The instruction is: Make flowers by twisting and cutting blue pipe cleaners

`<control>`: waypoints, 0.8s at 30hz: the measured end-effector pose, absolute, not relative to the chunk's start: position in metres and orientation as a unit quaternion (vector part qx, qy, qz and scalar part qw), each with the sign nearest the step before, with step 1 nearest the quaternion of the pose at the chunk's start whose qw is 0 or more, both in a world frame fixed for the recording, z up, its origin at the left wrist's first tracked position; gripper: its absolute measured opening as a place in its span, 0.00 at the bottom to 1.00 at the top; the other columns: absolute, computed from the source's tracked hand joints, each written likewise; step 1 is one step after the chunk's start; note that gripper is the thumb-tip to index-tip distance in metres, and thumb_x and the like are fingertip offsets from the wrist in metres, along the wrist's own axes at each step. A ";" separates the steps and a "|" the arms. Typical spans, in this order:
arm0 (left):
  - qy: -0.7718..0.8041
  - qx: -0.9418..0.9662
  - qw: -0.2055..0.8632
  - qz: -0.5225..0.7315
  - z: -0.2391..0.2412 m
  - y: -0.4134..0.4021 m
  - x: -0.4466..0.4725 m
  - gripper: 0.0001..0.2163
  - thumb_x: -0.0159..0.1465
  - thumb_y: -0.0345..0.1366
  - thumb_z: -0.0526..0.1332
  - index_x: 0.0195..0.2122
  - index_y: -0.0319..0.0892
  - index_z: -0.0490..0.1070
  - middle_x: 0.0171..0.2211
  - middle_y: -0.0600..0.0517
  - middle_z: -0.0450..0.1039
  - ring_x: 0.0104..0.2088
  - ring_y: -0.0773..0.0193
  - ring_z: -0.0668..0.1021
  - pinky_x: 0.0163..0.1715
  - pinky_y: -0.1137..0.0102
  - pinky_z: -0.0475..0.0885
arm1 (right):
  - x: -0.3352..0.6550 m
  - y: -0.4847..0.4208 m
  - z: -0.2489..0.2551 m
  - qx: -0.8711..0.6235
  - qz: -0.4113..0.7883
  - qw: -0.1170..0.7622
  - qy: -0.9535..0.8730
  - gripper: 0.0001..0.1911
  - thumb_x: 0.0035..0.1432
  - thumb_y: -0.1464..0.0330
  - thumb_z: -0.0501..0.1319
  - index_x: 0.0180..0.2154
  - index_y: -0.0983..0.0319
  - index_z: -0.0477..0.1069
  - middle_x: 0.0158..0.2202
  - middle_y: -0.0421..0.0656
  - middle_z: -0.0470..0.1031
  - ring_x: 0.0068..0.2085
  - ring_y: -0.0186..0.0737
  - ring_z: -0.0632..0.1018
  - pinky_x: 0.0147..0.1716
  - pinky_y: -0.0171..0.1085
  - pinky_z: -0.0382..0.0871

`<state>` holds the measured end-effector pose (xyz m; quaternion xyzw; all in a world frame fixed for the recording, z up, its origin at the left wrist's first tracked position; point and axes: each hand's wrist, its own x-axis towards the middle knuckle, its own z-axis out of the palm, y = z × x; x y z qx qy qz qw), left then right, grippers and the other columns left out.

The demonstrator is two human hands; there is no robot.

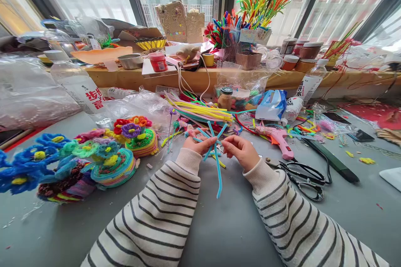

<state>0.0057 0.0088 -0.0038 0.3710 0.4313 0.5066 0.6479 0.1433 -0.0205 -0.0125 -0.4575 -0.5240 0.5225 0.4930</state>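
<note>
Several light blue pipe cleaners cross at one middle point in a star shape, with one long end hanging down toward me. My left hand pinches the star near its crossing from the left. On the other side, my right hand has thumb and forefinger pinched on the star's right side, by a short blue arm. Behind the hands lies a bundle of yellow, pink and teal pipe cleaners. Left of my left hand stands a round striped base with fuzzy flowers.
More fuzzy flower pots stand at the left. To the right lie a pink glue gun, scissors, black-framed glasses and a dark green strip. Water bottles and a small jar line the back.
</note>
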 end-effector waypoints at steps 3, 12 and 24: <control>0.433 0.359 0.631 0.534 -0.006 0.009 0.006 0.25 0.31 0.31 0.67 0.31 0.38 0.58 0.08 0.67 0.52 0.09 0.80 0.59 0.11 0.82 0.55 | 0.141 -0.021 -0.016 -0.452 0.543 0.487 -0.513 0.11 0.40 0.63 0.60 0.22 0.64 0.63 0.15 0.36 0.66 0.16 0.26 0.65 0.17 0.29 0.60; 0.451 0.384 0.554 0.585 0.003 0.001 0.008 0.21 0.34 0.31 0.66 0.28 0.39 0.58 0.08 0.67 0.54 0.09 0.80 0.59 0.11 0.81 0.56 | 0.121 -0.030 -0.022 -0.416 0.648 0.484 -0.415 0.13 0.37 0.62 0.61 0.21 0.64 0.63 0.14 0.34 0.67 0.15 0.24 0.66 0.16 0.27 0.60; 0.446 0.299 0.663 0.522 0.006 0.005 0.001 0.16 0.40 0.27 0.64 0.29 0.38 0.59 0.16 0.56 0.67 0.17 0.70 0.72 0.17 0.77 0.68 | 0.146 -0.027 -0.012 -0.383 0.505 0.478 -0.608 0.21 0.38 0.70 0.63 0.38 0.59 0.62 0.32 0.40 0.66 0.31 0.32 0.69 0.28 0.32 0.66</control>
